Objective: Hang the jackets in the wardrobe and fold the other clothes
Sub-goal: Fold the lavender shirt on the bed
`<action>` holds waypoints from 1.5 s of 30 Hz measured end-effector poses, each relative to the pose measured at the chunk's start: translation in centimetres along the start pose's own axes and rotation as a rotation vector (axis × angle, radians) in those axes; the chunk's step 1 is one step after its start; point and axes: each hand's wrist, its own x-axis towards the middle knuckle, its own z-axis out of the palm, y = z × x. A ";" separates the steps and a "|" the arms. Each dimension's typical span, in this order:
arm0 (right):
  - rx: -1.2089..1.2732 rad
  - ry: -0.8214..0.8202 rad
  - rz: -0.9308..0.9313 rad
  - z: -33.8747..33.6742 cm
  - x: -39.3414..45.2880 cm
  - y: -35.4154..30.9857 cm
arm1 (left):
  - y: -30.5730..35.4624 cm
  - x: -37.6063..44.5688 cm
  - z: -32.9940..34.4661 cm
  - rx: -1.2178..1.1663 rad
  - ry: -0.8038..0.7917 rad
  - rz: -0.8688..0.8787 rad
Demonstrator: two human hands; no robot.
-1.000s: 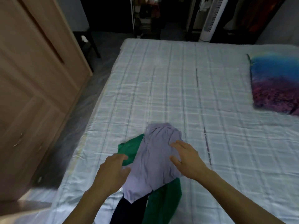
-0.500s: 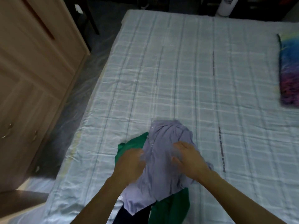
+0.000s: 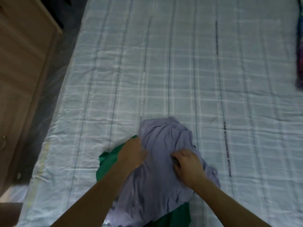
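Observation:
A crumpled lilac shirt [image 3: 160, 141] lies on top of a green garment [image 3: 109, 161] near the front of the bed [image 3: 164, 71]. My left hand [image 3: 132, 154] grips the shirt's left edge, its fingers curled into the cloth. My right hand [image 3: 188, 166] pinches a fold at the shirt's middle right. More green cloth shows under the shirt's lower edge, with a dark garment barely visible at the bottom of the frame.
The wooden wardrobe [image 3: 21, 71] stands to the left, its doors closed, across a narrow strip of grey floor [image 3: 52, 79]. A blue and purple pillow [image 3: 300, 63] lies at the bed's right edge.
Both hands have closed in from the shirt's sides and taken hold of its cloth. The view has tilted down and moved nearer the bed.

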 end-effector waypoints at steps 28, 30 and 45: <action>0.241 0.294 0.197 -4.3 -3.3 2.4 | -1.8 -4.7 2.4 -0.005 0.123 -0.097; 0.257 0.286 0.226 -5.2 -4.0 2.3 | -1.2 -5.2 1.3 -0.069 0.193 -0.018; 0.492 0.808 0.152 -20.5 -16.5 -2.6 | 11.8 -15.9 -11.9 -0.222 0.442 0.400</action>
